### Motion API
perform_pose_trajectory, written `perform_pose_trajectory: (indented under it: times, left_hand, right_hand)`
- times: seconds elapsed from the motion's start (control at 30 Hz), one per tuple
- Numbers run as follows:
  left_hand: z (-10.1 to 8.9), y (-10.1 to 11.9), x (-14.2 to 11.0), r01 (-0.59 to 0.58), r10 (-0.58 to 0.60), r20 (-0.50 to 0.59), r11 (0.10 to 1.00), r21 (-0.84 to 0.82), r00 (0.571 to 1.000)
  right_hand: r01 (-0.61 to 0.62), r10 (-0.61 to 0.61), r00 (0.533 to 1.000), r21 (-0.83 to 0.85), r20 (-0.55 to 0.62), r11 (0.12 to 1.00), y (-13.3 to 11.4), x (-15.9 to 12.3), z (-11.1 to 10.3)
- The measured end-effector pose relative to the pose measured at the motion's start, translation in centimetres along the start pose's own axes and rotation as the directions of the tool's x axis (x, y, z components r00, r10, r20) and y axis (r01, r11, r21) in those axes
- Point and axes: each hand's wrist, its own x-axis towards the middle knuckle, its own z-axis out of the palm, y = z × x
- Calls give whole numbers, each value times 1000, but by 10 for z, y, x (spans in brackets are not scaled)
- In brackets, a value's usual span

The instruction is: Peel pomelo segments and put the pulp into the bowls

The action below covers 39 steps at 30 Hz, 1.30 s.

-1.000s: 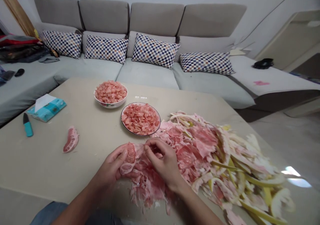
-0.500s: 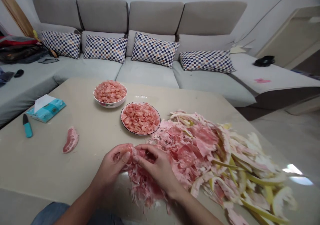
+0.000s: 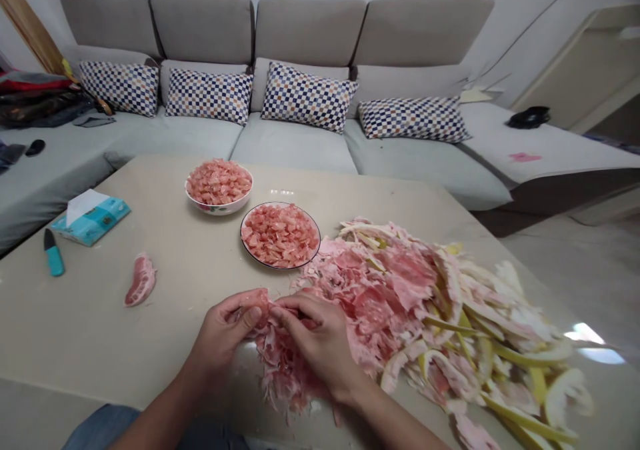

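Both hands work low over the table at the near end of a heap of pomelo peel and pink membrane [image 3: 385,303]. My left hand [image 3: 223,330] and my right hand [image 3: 315,340] close together on a pink pomelo segment [image 3: 261,298], which they mostly hide. Shreds of membrane lie under both hands. Beyond them stand a dark-rimmed plate of pink pulp [image 3: 280,235] and a white bowl of pulp [image 3: 219,183]. One whole pomelo segment [image 3: 141,280] lies to the left of my left hand.
The beige table [image 3: 150,190] also holds a blue tissue pack [image 3: 91,217] and a small teal-and-black tool [image 3: 53,253] at the left. A grey sofa [image 3: 295,147] with checkered cushions stands behind it. Yellow-white rind spreads towards the right table edge.
My hands have come closer together over the segment and now cover most of it. The view has shifted slightly, and the heap, plate and bowl have not visibly moved.
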Motion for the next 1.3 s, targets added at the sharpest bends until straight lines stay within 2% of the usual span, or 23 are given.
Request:
perform_pose_trajectory:
  times: [0.23,0.43,0.57,0.7,0.83,0.9,1.07,1.3]
  left_hand:
    - [0,-1,-3,85,-76,126,994,-70,989]
    - [0,3,-4,161,-125,296,982,-101,947]
    - [-3,1,-3,237,-198,325,968,-86,925]
    - [-7,-2,-2,316,-245,369,938,-145,896]
    - [-10,0,-3,367,-264,392,905,-216,881]
    - [-11,2,-3,386,-273,404,893,-232,873]
    - [-11,3,-2,404,-285,390,875,-266,876]
    - [-14,1,-2,358,-239,399,897,-258,885]
  right_hand:
    - [-31,30,999,-28,-21,999,-1,5,-8]
    - [-7,5,999,-44,-39,999,-2,9,-14]
    - [13,-15,999,-49,-44,999,-1,7,-13]
    - [45,-49,996,-54,-68,998,0,8,-14]
    - [20,-32,982,-70,-184,997,-4,15,-26]
    - [15,-30,979,-78,-199,997,-5,18,-32]
    - [86,-88,995,-71,-36,994,0,19,-32]
    - [116,-110,982,-32,152,993,-6,16,-32]
